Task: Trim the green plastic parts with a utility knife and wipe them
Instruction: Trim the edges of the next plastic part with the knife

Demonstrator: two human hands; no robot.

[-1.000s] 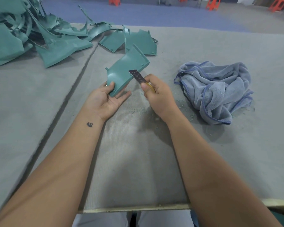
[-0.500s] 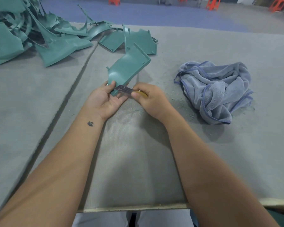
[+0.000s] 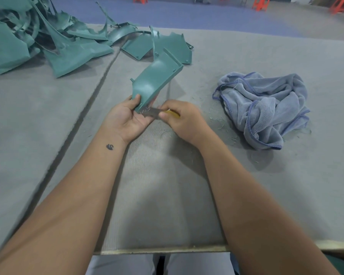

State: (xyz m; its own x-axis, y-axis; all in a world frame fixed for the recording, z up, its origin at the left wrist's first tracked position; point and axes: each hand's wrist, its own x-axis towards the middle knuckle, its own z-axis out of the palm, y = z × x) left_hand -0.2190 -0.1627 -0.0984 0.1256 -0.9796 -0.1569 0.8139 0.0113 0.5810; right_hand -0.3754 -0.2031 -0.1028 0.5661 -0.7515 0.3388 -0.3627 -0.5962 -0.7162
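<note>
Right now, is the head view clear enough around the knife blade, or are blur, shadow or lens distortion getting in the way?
Head view: even, soft light, no glare; the utility knife blade against the held green plastic part is slightly soft but readable. Head view: faint shadow under the blue towel. Head view: wide-angle stretch enlarges the forearms and bends the table edges.

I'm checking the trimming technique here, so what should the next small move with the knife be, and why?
Probably draw the utility knife in the right hand along the bottom edge of the curved green plastic part held by the left hand. The blade already sits at that edge, pale shavings cling there, and the crumpled blue-grey cloth lies untouched.
</note>
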